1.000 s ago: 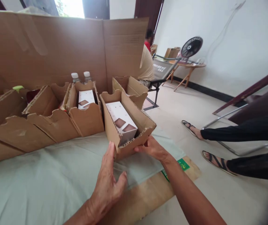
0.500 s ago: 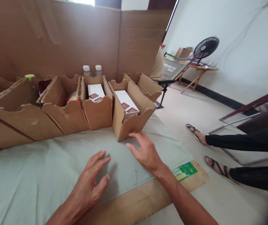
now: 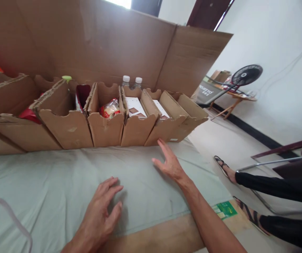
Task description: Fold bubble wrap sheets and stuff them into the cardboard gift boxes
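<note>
My right hand (image 3: 170,165) has its fingers apart, with the index fingertip at or close to the lower front of a cardboard bin (image 3: 164,133). Whether it touches I cannot tell. Inside that bin is a white box (image 3: 161,108) with brown diamond marks. A similar white box (image 3: 135,106) lies in the bin to its left. Further left, a bin holds a clear and red food packet (image 3: 110,108). My left hand (image 3: 104,205) is open and holds nothing, just above the pale green cloth (image 3: 69,182).
A tall cardboard panel (image 3: 108,45) stands behind the row. Two white-capped bottles (image 3: 126,80) show behind the bins. A grey tube (image 3: 7,207) lies at left. On the right are a person's sandalled foot (image 3: 223,168), a metal-framed chair (image 3: 267,162) and a fan (image 3: 246,75).
The bin by my right hand stood forward and angled; now it sits back in line with the row. My right hand is slightly farther right. The view has shifted left.
</note>
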The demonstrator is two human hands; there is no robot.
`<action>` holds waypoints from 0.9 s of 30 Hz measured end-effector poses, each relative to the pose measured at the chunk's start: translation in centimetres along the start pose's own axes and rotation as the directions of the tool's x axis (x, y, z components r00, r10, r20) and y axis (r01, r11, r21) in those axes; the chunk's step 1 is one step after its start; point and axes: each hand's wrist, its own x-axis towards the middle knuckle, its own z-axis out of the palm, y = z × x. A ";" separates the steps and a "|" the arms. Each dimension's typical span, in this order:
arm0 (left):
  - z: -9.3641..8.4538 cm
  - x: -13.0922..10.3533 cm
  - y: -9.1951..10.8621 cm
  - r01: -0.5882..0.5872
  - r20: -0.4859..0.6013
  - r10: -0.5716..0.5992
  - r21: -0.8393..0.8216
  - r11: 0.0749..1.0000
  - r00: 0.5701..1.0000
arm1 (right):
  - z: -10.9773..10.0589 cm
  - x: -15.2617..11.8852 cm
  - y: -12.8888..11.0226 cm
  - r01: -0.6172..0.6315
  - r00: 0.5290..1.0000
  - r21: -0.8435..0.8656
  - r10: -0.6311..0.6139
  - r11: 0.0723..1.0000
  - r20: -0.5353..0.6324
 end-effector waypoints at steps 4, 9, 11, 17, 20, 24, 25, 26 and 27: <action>1.0 -0.9 0.1 -0.072 -0.041 0.077 0.101 0.992 0.996 | -0.3 0.3 -2.0 -0.031 0.999 -0.010 0.031 0.999 -0.034; 1.5 -1.0 0.7 -0.099 -0.050 0.109 0.157 0.983 0.993 | -2.3 2.2 -9.6 0.061 0.965 0.080 -0.038 0.995 -0.261; 1.7 -0.9 0.9 -0.104 -0.050 0.113 0.161 0.981 0.992 | -2.7 4.7 -12.5 0.083 0.968 0.017 -0.077 0.996 -0.237; 1.3 -0.6 0.4 -0.057 -0.142 0.066 0.066 0.996 0.988 | -2.5 8.4 -15.0 0.004 0.998 -0.189 -0.015 0.982 -0.056; -0.3 -1.1 0.5 0.046 -0.174 -0.053 -0.043 0.998 0.983 | -3.4 3.4 -15.1 0.023 0.995 -0.174 -0.039 0.984 -0.088; -2.9 -2.5 1.5 0.192 -0.191 -0.228 -0.191 0.963 0.955 | -7.2 -7.3 -14.6 0.168 0.975 -0.173 -0.189 0.971 -0.118; -3.5 -2.7 1.8 0.221 -0.191 -0.265 -0.222 0.950 0.945 | -8.3 -10.1 -14.0 0.213 0.963 -0.187 -0.238 0.959 -0.127; -3.9 -2.7 2.2 0.245 -0.194 -0.296 -0.249 0.937 0.935 | -9.4 -12.7 -13.2 0.230 0.954 -0.198 -0.261 0.953 -0.145; -4.2 -2.6 2.6 0.263 -0.202 -0.322 -0.271 0.926 0.925 | -10.3 -15.1 -12.2 0.215 0.953 -0.197 -0.249 0.956 -0.170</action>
